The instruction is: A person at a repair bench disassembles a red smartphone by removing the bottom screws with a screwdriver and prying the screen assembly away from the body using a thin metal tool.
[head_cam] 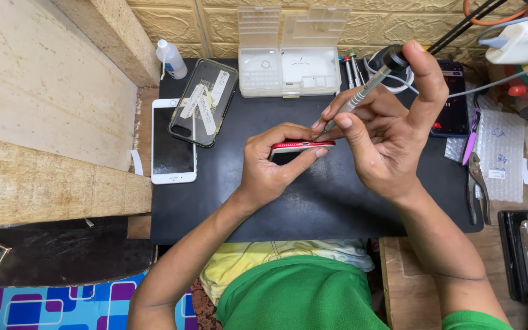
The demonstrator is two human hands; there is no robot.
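Your left hand (270, 162) is gripping the red phone (301, 146) on edge; your right hand (386, 131) is pinching the screwdriver (365, 91) against it.

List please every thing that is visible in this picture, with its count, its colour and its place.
Red-edged phone: 1, red, mat centre, held on its edge.
Slim metal screwdriver: 1, silver with black cap, tip at the phone's top edge.
Black work mat: 1, black, covers the table.
White phone: 1, white, mat left edge, lying flat.
Taped dark phone in clear case: 1, dark, beside the white phone.
Clear plastic parts box: 1, clear, mat top, lid open.
Small plastic bottle: 1, white, top left.
Pliers: 1, grey, mat right edge.
Left hand: 1, grips the red-edged phone.
Right hand: 1, holds the screwdriver.
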